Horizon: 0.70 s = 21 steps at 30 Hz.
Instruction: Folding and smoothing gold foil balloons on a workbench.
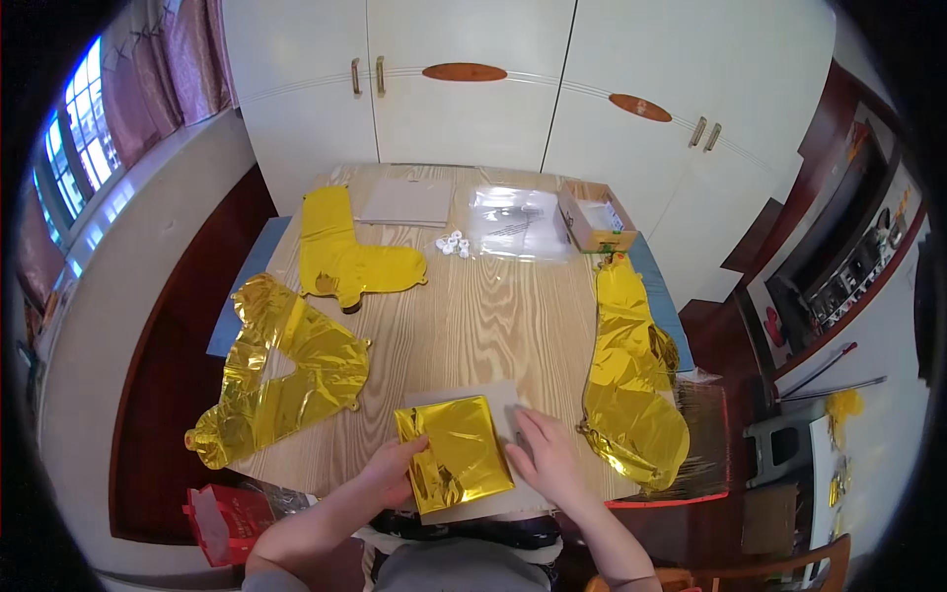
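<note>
A folded square of shiny gold foil [459, 454], apparently a foil balloon, lies over a grey-beige cardboard sheet [501, 397] at the table's near edge. My left hand [393, 472] grips the foil's left side, thumb on top and the other fingers partly hidden. On the right, my right hand [545, 456] rests open with fingers stretched over the cardboard's edge, close beside the foil. Unfolded, flat gold foil balloons lie around: a crumpled one [286, 380] at left, a smoother L-shaped one [330, 252] farther back, and a long curved one [631, 380] at right.
Along the table's far side are a stack of cardboard sheets [406, 201], small white pieces [454, 245], clear plastic bags [518, 222] and an open cardboard box [597, 219]. A red bag [225, 523] stands below the table's left edge. White cabinets [464, 118] rise behind.
</note>
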Motion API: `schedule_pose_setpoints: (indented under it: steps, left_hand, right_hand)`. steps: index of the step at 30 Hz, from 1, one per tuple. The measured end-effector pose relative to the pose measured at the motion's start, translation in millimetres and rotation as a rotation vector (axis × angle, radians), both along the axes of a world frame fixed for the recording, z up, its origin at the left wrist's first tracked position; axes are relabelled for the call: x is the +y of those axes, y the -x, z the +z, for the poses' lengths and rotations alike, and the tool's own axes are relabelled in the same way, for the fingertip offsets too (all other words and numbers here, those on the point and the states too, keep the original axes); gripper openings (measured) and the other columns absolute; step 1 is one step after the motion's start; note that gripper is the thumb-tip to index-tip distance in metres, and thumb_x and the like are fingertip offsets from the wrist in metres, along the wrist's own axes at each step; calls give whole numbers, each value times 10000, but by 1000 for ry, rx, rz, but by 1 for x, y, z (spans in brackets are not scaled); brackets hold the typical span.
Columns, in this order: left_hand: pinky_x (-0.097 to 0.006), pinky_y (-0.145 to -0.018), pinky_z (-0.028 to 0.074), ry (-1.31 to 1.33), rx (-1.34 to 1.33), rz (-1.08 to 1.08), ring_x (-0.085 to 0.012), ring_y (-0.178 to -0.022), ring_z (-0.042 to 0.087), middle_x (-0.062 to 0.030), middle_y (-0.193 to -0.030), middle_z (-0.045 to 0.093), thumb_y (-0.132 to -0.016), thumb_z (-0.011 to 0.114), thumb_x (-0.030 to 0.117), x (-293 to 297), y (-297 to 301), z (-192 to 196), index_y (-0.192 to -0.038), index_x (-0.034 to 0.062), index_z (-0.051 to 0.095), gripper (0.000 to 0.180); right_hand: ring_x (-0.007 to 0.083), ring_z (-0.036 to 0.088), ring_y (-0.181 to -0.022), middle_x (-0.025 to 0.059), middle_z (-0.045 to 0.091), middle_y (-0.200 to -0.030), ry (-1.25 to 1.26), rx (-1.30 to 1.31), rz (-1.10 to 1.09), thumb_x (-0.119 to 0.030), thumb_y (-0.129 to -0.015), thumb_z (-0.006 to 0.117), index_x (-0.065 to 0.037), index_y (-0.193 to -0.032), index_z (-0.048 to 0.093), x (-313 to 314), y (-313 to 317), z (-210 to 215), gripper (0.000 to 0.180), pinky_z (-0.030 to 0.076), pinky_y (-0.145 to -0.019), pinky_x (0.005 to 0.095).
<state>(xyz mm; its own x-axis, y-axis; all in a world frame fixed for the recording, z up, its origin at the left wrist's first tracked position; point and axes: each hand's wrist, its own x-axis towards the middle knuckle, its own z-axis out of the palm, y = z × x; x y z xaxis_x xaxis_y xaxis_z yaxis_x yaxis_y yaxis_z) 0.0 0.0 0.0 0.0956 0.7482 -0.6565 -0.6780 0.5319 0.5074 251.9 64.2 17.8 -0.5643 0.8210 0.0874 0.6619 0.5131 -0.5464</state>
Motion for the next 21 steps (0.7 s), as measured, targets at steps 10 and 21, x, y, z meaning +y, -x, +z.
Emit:
schedule_pose_setpoints:
  steps: [10,21]
  left_hand:
    - [-465,-899,525,31,104,-70,-284,-1037,626,-135,-1177,598,-997,475,144,11,-9,0,-1255,10,481,290]
    - [-458,-1085,334,-889,1706,-329,-390,-1307,402,-255,-1403,403,-850,676,195,-18,20,17,-1334,-38,436,589]
  right_hand:
    - [313,272,-1415,186,315,-1506,-267,-199,458,-541,-894,525,2,-1433,330,34,12,-12,790,206,-1155,469]
    - [301,279,-1412,187,328,-1498,-320,-217,454,-589,-868,520,13,-1424,343,32,12,-15,838,203,-1154,470]
